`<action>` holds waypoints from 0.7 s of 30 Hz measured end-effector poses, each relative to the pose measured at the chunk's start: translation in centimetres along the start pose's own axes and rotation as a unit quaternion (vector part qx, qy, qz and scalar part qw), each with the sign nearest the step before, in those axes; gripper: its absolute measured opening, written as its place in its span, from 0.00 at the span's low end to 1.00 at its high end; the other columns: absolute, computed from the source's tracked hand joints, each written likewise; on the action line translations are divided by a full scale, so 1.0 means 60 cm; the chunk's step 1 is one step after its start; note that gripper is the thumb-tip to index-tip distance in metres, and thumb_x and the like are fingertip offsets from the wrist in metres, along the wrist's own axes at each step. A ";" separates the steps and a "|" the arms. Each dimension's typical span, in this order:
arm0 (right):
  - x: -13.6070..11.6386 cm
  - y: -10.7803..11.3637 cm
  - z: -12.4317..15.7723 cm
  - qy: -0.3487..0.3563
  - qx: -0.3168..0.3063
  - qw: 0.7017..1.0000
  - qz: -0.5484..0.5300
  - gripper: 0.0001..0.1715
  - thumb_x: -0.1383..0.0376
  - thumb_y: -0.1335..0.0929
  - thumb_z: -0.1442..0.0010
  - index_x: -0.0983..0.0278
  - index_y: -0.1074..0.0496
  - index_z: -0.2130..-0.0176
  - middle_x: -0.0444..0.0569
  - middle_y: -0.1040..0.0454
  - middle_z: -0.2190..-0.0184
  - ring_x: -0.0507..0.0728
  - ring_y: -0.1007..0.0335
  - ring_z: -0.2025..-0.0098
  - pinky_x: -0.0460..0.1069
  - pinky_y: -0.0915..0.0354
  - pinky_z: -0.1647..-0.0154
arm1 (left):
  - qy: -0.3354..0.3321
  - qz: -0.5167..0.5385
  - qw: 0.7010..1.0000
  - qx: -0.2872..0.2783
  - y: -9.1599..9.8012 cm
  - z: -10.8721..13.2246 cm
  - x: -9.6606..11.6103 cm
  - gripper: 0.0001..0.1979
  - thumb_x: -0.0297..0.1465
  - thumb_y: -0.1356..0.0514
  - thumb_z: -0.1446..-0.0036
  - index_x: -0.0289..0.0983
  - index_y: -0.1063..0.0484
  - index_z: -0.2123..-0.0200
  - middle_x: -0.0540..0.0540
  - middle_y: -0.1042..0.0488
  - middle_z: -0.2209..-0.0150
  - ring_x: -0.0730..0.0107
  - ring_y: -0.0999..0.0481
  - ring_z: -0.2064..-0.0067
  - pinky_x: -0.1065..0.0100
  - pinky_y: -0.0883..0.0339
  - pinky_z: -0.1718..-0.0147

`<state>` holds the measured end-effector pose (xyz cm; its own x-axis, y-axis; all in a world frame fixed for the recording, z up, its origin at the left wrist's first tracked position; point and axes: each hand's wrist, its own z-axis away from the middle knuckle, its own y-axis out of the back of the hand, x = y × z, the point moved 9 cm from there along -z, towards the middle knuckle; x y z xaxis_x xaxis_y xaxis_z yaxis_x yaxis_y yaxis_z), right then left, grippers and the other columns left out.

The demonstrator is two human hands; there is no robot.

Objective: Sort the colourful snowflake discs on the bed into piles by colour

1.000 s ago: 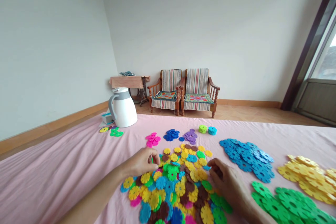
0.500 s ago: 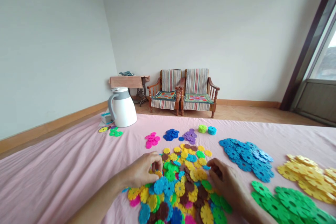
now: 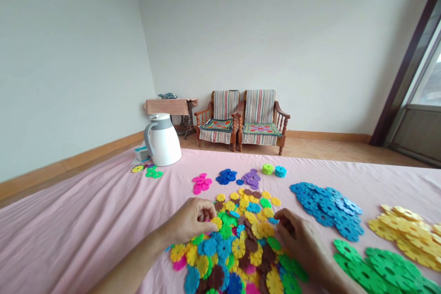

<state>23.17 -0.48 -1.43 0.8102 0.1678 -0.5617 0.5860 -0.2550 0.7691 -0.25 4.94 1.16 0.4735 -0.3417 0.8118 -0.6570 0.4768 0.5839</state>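
Observation:
A mixed heap of flower-shaped plastic snowflake discs (image 3: 238, 248) lies on the pink cloth in front of me, in yellow, blue, green, brown and pink. At its left edge my left hand (image 3: 193, 220) is closed, thumb and fingers pinching a yellow snowflake disc (image 3: 216, 223). Across the heap, my right hand (image 3: 299, 234) has its fingers curled, with a blue snowflake disc (image 3: 273, 221) at the tips of thumb and forefinger. The inside of the right hand is in shadow.
Sorted piles of blue discs (image 3: 327, 209), yellow discs (image 3: 406, 234) and green discs (image 3: 379, 266) lie right. Pink discs (image 3: 201, 183), dark blue discs (image 3: 226, 176), purple discs (image 3: 251, 178) and two small stacks (image 3: 268, 169) sit beyond the heap. A white jug (image 3: 162, 142) stands left.
My left hand has shifted slightly right, and the yellow disc at its fingertips shows more fully. The right hand keeps nearly the same place and pose. The whole view has moved a little.

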 end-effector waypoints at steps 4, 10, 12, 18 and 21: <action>-0.001 0.000 -0.001 -0.003 -0.002 1.000 0.004 0.10 0.64 0.41 0.47 0.62 0.33 0.67 0.40 0.32 0.81 0.51 0.36 0.79 0.44 0.44 0.79 | 0.031 0.018 0.999 0.002 0.006 -0.001 -0.019 0.11 0.34 0.35 0.58 0.33 0.32 0.75 0.54 0.35 0.81 0.79 0.39 0.80 0.77 0.49 0.84; -0.006 0.006 0.004 -0.004 0.019 1.000 -0.005 0.09 0.65 0.41 0.46 0.62 0.33 0.68 0.40 0.32 0.81 0.51 0.35 0.79 0.44 0.44 0.78 | 0.062 0.082 0.984 0.148 0.095 -0.043 -0.072 0.15 0.38 0.35 0.61 0.34 0.34 0.74 0.53 0.34 0.81 0.75 0.35 0.83 0.74 0.42 0.85; -0.005 0.004 0.004 -0.004 0.019 1.000 -0.006 0.09 0.65 0.41 0.46 0.62 0.33 0.68 0.41 0.31 0.81 0.51 0.35 0.78 0.44 0.44 0.78 | 0.058 0.077 0.975 0.198 0.128 -0.066 -0.092 0.15 0.37 0.35 0.61 0.35 0.34 0.73 0.52 0.33 0.81 0.74 0.33 0.82 0.73 0.40 0.83; 0.004 -0.005 0.002 -0.004 0.010 1.000 -0.013 0.10 0.65 0.41 0.46 0.63 0.33 0.66 0.41 0.32 0.80 0.51 0.36 0.79 0.44 0.44 0.78 | 0.036 0.041 0.963 0.262 0.167 -0.092 -0.121 0.13 0.35 0.37 0.61 0.35 0.33 0.70 0.48 0.29 0.75 0.71 0.30 0.76 0.71 0.37 0.78; 0.001 -0.003 0.002 0.000 0.011 1.000 -0.010 0.10 0.65 0.41 0.46 0.62 0.33 0.66 0.41 0.32 0.81 0.51 0.36 0.79 0.44 0.44 0.78 | 0.008 0.015 0.976 0.218 0.142 -0.079 -0.094 0.10 0.33 0.37 0.61 0.34 0.29 0.73 0.48 0.28 0.74 0.71 0.31 0.74 0.72 0.37 0.74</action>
<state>23.12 -0.51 -1.65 0.7984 0.1731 -0.5767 0.6015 -0.2725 0.7509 -5.73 14.78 1.52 0.4568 -0.3181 0.8308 -0.8562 0.0962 0.5076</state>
